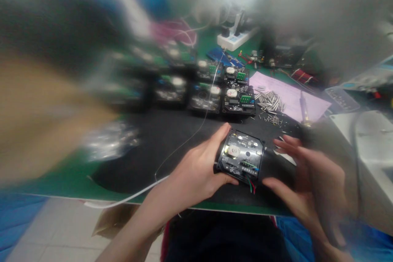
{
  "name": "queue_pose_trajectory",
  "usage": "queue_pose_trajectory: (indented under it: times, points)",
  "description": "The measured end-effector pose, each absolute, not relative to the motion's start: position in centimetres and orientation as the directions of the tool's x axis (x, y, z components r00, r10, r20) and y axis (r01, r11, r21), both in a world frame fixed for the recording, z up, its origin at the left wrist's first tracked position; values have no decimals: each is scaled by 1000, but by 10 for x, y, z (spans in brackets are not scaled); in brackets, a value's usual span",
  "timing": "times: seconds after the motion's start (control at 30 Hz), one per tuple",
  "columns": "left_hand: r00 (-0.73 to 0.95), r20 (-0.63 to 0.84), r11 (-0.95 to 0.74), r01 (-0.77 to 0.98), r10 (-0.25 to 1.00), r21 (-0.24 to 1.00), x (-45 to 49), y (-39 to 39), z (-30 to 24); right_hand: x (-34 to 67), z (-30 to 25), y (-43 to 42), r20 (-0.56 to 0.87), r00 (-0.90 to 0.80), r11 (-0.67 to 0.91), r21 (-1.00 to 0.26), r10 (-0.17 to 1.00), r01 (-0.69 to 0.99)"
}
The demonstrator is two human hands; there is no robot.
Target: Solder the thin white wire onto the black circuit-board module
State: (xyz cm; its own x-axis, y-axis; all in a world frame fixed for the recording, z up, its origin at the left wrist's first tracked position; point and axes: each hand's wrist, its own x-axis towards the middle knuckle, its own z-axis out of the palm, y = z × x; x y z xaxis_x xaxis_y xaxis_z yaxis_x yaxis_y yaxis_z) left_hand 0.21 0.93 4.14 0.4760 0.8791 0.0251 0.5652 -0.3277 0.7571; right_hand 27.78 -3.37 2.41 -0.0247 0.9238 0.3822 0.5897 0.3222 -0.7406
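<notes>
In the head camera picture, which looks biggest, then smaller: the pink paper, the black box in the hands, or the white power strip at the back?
1. pink paper
2. black box, nearer the camera, so unsure
3. white power strip

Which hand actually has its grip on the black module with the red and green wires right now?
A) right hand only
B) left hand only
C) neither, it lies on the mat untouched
B: the left hand wraps the near left edge of the black module, thumb along its lower edge, while the right hand is open beside it, fingers spread and apart from the housing.
</notes>
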Motion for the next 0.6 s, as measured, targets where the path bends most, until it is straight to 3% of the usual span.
queue_pose_trajectory:
  times: [0.23,0.43,0.6]
  points:
    - [509,23,-347,552,860,759,12,10,45,286,19,-28,451,-246,490,-570,858,660]
    - [479,56,-396,648,876,651,0,6,45,281,10,-24,513,-180,509,-622,839,595]
    - [504,244,-552,658,828,512,-25,13,59,273,24,-29,652,37,544,-661,757,516]
